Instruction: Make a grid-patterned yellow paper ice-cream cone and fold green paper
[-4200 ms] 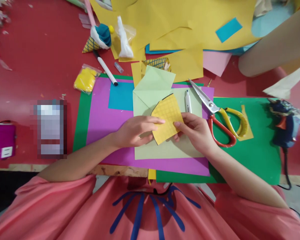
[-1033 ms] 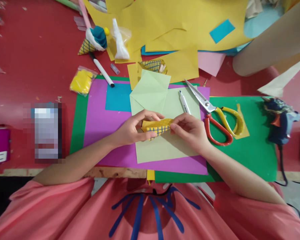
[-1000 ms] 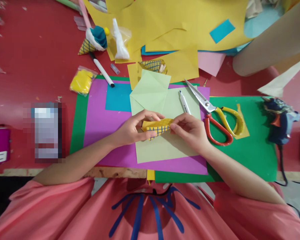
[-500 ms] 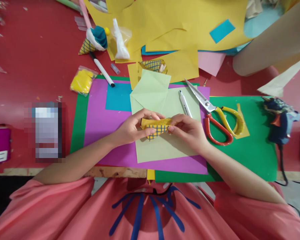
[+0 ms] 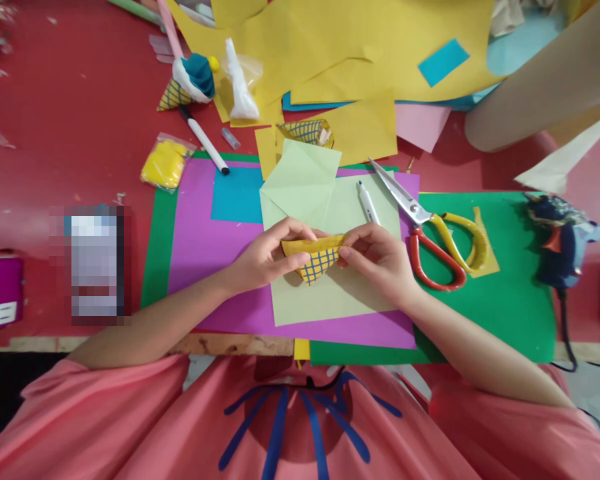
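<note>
In the head view, the yellow paper (image 5: 319,265) is held over a pale green sheet (image 5: 337,303), in the middle of the red counter (image 5: 95,147). It is bent: the upper band looks plain yellow, while the lower face has crossing blue lines and narrows downward. The left hand's (image 5: 265,259) grip pinches its left side; the right hand's (image 5: 386,263) grip pinches its right end.

The right hand (image 5: 383,260) hides one end of the checked paper (image 5: 320,264) — the left edge cuts a purple box (image 5: 0,283).
</note>
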Demonstrator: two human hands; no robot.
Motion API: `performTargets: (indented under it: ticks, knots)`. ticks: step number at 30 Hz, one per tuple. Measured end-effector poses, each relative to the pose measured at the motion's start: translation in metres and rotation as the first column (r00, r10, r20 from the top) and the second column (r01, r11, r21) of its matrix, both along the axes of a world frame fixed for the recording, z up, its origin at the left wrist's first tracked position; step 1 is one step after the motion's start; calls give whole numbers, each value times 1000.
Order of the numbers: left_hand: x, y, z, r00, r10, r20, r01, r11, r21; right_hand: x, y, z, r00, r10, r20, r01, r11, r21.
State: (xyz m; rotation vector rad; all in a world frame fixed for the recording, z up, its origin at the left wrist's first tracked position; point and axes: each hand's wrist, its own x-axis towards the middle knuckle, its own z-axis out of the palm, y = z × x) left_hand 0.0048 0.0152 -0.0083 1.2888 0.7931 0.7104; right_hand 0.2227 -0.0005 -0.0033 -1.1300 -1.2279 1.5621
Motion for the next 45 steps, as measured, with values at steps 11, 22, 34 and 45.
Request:
performTargets:
  ticks: [11, 22, 34, 45]
  knots:
    - [0, -1, -6, 996, 5, -87, 4, 994, 109, -2, -2, 0, 986, -74, 147, 68, 997, 49]
    - [-4, 1, -11, 931, 247, -267, -157, 935, 317, 1, -3, 0, 992, -56, 111, 49, 997, 66]
    - [-5, -1, -9, 913, 324, -247, -237, 915, 326, 1, -2, 0, 977, -73, 202, 53, 993, 106]
    - [-7, -3, -14, 929, 313, -195, -239, 913, 330, -3, -1, 0, 999, -28, 26, 28, 1000, -4]
